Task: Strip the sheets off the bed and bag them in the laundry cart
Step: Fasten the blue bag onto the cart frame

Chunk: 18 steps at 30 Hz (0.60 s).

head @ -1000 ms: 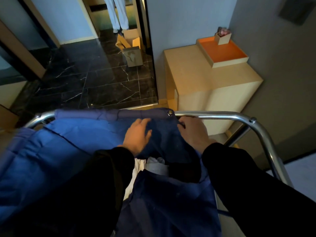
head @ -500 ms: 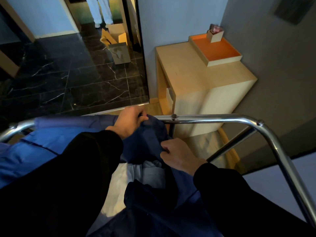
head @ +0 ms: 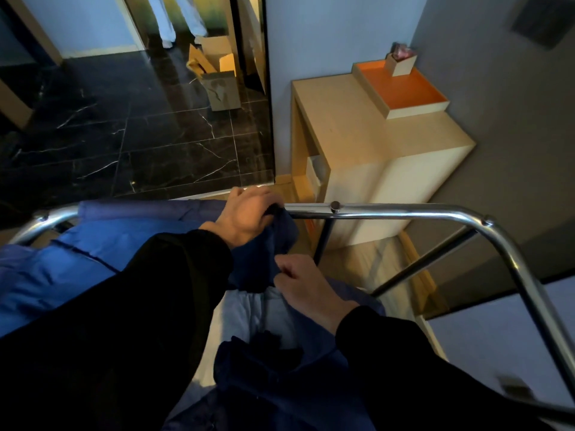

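Observation:
The laundry cart's chrome rail (head: 404, 209) runs across the middle and bends down at the right. A blue laundry bag (head: 77, 265) hangs from it, its edge still wrapped over the rail at the left. My left hand (head: 245, 213) grips the bag's dark blue edge at the rail. Lower down, my right hand (head: 306, 289) pinches the same loose blue fabric inside the frame. Pale sheets (head: 249, 312) show in the bag's mouth between my black sleeves.
A light wooden cabinet (head: 373, 144) with an orange tray (head: 401, 88) stands just beyond the cart by a grey wall. Dark marble floor (head: 124, 135) stretches left, with cardboard boxes (head: 217, 76) and a person's legs (head: 180, 17) far back.
The bag's right part has come off the rail, leaving it bare there. My right hand dropped from the rail into the bag's opening; my left hand rose to the rail.

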Available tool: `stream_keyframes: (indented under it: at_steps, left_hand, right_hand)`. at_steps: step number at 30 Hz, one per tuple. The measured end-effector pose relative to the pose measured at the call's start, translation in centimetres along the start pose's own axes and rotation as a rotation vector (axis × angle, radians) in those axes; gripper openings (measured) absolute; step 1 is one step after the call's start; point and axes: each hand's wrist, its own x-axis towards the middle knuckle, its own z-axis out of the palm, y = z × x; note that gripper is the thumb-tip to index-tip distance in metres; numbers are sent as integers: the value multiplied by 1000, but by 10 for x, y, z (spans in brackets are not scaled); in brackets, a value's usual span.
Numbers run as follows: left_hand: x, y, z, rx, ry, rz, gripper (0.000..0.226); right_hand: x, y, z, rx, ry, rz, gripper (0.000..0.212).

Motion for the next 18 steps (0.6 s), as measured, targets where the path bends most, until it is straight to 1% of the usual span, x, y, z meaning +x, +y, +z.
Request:
stream_keyframes:
  at_steps: [1, 3, 5, 7, 9, 11, 13, 14, 16, 18]
  left_hand:
    - [-2, 0, -1, 7, 9, 50, 30]
    - [-10, -1, -7, -3, 46, 119, 21]
    - [-23, -11, -12, -68, 94, 134, 25]
    - [-41, -26, -9, -141, 141, 92, 26]
    - [-58, -38, -4, -158, 164, 11, 25]
    - [-72, -38, 1, -181, 133, -36, 27]
    - [-86, -30, 7, -244, 102, -53, 38]
    - [-93, -24, 9, -295, 95, -91, 43]
    - [-111, -12, 17, -432, 65, -232, 45]
    - [-129, 5, 31, -584, 15, -433, 46]
  right_hand:
    - [-1, -5, 4, 26, 4, 5, 31]
    - [-2, -16, 12, 70, -10, 9, 28]
    - [-1, -26, 23, 106, -51, -10, 28]
    - [-1, -26, 39, 52, -106, -28, 32]
    - [-1, -16, 57, -28, -145, -23, 37]
    - [-2, -4, 71, -30, -144, 19, 41]
    - [0, 4, 76, -44, -114, 96, 39]
    - [2, 7, 76, -54, -98, 134, 38]
    - [4, 9, 72, -52, -71, 194, 37]
    - [1, 10, 67, 2, -35, 275, 32]
